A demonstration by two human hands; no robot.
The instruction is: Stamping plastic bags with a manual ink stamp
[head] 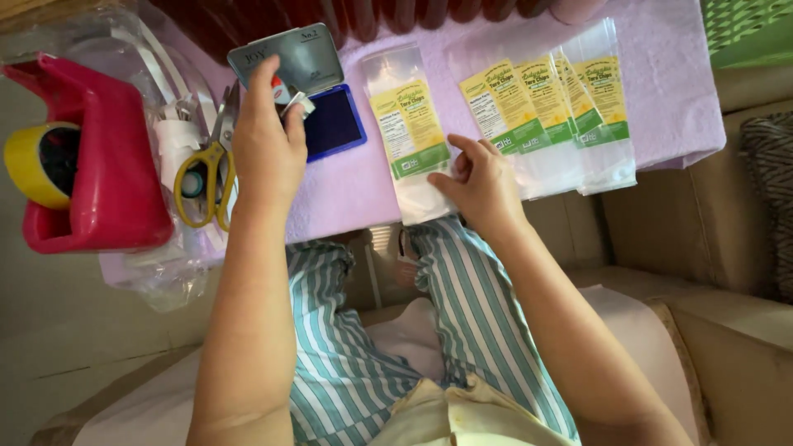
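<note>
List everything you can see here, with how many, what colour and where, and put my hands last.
ink pad: one, blue with a grey open lid, on the cloth beside the left hand
single bag: one, clear with a yellow and green label, under the right hand
fanned bags: about four, same kind, overlapping, right of the single bag
cloth: one, lilac, covering the table
scissors: one pair, yellow handles, left of the left hand
tub: one, red, far left
tape roll: one, yellow, on the tub
left hand: holds a small stamp by the ink pad
right hand: fingertips on the single bag
</note>
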